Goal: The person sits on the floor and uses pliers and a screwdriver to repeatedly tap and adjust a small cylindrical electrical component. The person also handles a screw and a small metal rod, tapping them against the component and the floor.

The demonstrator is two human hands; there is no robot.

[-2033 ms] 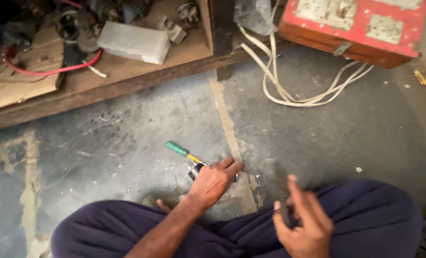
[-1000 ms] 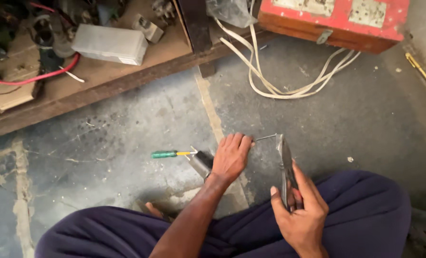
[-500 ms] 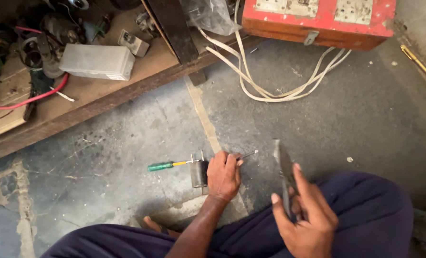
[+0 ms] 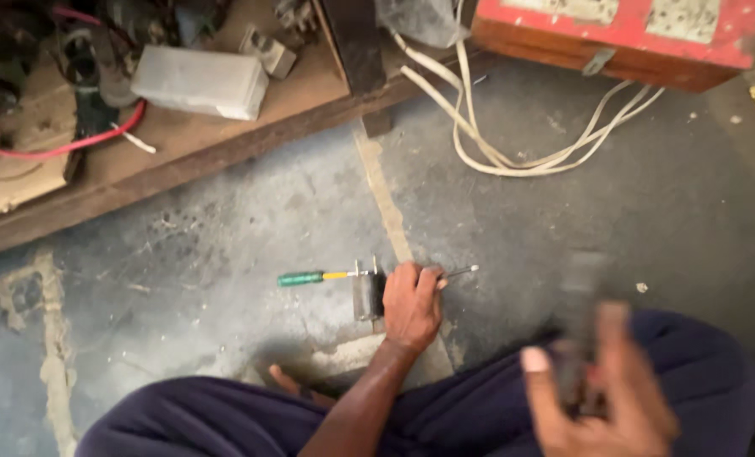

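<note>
So the person's sitting cross-legged on the concrete floor [image 4: 225, 220], and everything's basically arranged around the small metal part [image 4: 365, 294] sitting on the floor right in front of their knees. The left hand [image 4: 411, 306] is pressed down on it, fingers curled over its right side, looks like it's pinning the part flat so it can't skid on the concrete. A thin metal rod [image 4: 459, 272] pokes out from under the fingertips, to the right of the part.

The green-handled screwdriver [image 4: 316, 277] lies just left of the part, tip pointing at it and touching or nearly so, probably parked there to stay in easy reach.

The right hand [image 4: 601, 398] is raised off to the right of the part, well apart from it, and it's super blurred. It's wrapped around something dark and long, maybe pliers, but honestly can't tell what, or how tight the grip is.

Farther from the part there's a low wooden bench [image 4: 183, 144] with a pale rectangular block [image 4: 200, 82], a red cable [image 4: 64, 145], plus white cords [image 4: 513, 144] and a red box [image 4: 623, 34] up-right.
</note>
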